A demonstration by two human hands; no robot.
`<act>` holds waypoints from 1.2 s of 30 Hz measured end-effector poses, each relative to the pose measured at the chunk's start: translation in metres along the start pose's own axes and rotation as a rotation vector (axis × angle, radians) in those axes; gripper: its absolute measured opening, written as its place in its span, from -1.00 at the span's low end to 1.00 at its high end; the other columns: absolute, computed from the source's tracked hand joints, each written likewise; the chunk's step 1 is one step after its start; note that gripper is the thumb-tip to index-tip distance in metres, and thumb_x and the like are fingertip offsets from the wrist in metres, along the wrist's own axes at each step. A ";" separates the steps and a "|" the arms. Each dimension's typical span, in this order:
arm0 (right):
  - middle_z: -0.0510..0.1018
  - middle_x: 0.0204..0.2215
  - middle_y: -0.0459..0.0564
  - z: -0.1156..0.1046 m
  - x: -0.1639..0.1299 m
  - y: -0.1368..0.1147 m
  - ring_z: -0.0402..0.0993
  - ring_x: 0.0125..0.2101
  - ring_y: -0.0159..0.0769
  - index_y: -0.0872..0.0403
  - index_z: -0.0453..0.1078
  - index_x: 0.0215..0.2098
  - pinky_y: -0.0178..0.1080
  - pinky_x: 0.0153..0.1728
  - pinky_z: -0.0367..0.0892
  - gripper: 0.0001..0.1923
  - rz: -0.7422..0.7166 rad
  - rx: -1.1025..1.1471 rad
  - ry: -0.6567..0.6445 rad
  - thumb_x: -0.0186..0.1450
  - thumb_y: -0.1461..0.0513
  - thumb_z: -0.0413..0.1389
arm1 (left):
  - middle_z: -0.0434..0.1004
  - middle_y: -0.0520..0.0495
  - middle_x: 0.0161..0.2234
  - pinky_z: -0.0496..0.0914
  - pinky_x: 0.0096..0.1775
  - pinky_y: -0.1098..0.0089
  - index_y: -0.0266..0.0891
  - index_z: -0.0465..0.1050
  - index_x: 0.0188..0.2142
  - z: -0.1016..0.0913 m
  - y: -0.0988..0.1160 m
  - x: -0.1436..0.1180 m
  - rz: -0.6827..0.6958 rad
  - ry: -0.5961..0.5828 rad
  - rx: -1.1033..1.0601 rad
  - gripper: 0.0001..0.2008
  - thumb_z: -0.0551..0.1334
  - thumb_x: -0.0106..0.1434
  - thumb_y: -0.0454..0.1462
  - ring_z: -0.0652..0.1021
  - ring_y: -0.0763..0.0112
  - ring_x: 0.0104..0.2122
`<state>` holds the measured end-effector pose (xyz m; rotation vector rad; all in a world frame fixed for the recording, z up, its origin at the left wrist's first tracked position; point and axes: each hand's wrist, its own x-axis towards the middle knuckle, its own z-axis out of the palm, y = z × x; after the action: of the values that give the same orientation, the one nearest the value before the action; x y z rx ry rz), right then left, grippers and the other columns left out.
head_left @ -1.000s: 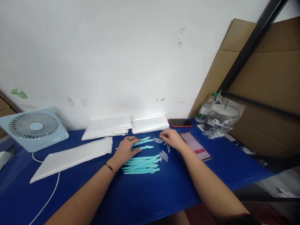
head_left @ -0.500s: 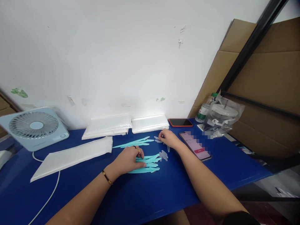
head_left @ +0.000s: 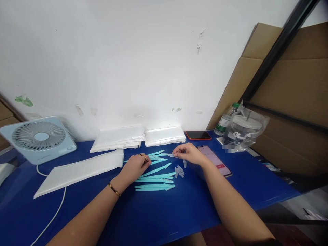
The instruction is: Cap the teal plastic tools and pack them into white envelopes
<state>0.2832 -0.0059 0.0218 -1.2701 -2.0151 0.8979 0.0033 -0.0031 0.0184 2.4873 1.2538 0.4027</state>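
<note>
**Turquoise plastic sticks: handling and grip points**

Head view. Turquoise sticks (head_left: 156, 177) lie loose on the blue table (head_left: 179, 208), most in a rough row in front of the person, a few more fanned just behind, nearer the white packets (head_left: 118, 138).

- Left hand (head_left: 135, 166): fingers curled together, pinched on one stick (head_left: 157, 168) at its near end; the stick slants up and to the right, its far end free.
- Right hand (head_left: 188, 153): thumb and forefinger closed on a small clear cap (head_left: 171, 155), held just above the table, near the tips of the rear sticks.
- More clear caps (head_left: 179, 170) lie scattered between the right hand and the row of sticks.

Handling judgement. Each stick appears thin, light and fairly stiff, with a narrow handle that widens toward one end. A fingertip pinch on the handle should suffice; a full grasp is unnecessary. The smooth plastic is likely to slide on the table, so lift rather than drag. The wide end may carry an edge, though this is too small to confirm, so keep fingers to the handle. The caps are tiny, pale and hard to see against the blue; take each by its sides.

Surroundings. A small fan (head_left: 39, 138) with its white cable (head_left: 55, 213) stands far left. Two phones (head_left: 198, 135) (head_left: 215, 160) lie right of the work area. A bottle (head_left: 224, 121) and a bagged container (head_left: 243, 128) stand at the right rear, in front of cardboard (head_left: 287, 89).
</note>
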 end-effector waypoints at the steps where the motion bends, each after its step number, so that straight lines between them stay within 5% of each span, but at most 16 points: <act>1: 0.51 -0.50 -0.05 0.001 0.000 -0.001 0.39 -0.49 -0.38 0.13 0.49 -0.29 -0.33 -0.44 0.29 -0.74 -0.003 -0.005 -0.004 0.19 0.11 0.13 | 0.47 -0.05 -0.36 0.28 -0.35 0.40 -0.20 0.40 -0.38 -0.001 -0.002 0.000 -0.004 0.005 -0.001 -0.73 -0.01 0.29 -0.18 0.46 0.36 -0.37; 20: 0.51 -0.52 -0.09 0.023 0.007 -0.003 0.38 -0.50 -0.40 0.11 0.51 -0.29 -0.36 -0.45 0.28 -0.77 -0.025 0.041 -0.027 0.17 0.13 0.14 | 0.47 -0.03 -0.35 0.29 -0.30 0.41 -0.20 0.39 -0.37 0.002 -0.004 0.003 0.012 0.041 -0.033 -0.77 0.01 0.29 -0.20 0.47 0.37 -0.33; 27: 0.55 -0.36 -0.05 0.020 0.013 0.001 0.41 -0.39 -0.36 0.05 0.51 -0.25 -0.33 -0.36 0.27 -0.81 -0.051 -0.199 0.182 0.23 0.21 0.08 | 0.48 -0.05 -0.22 0.31 -0.19 0.34 -0.16 0.43 -0.22 0.002 -0.006 0.004 -0.059 0.143 0.054 -0.80 0.10 0.24 -0.18 0.46 0.28 -0.20; 36: 0.49 -0.35 -0.06 0.016 0.016 0.026 0.39 -0.29 -0.30 0.05 0.47 -0.45 -0.31 -0.27 0.22 -0.96 0.058 -0.512 0.142 0.08 0.27 0.21 | 0.51 0.05 -0.40 0.24 -0.38 0.43 -0.14 0.46 -0.39 0.011 0.008 0.003 0.037 -0.065 0.087 -0.86 0.23 0.13 -0.14 0.49 0.38 -0.37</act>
<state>0.2782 0.0131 -0.0064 -1.6149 -2.1760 0.3036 0.0147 -0.0070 0.0119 2.5776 1.2255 0.2798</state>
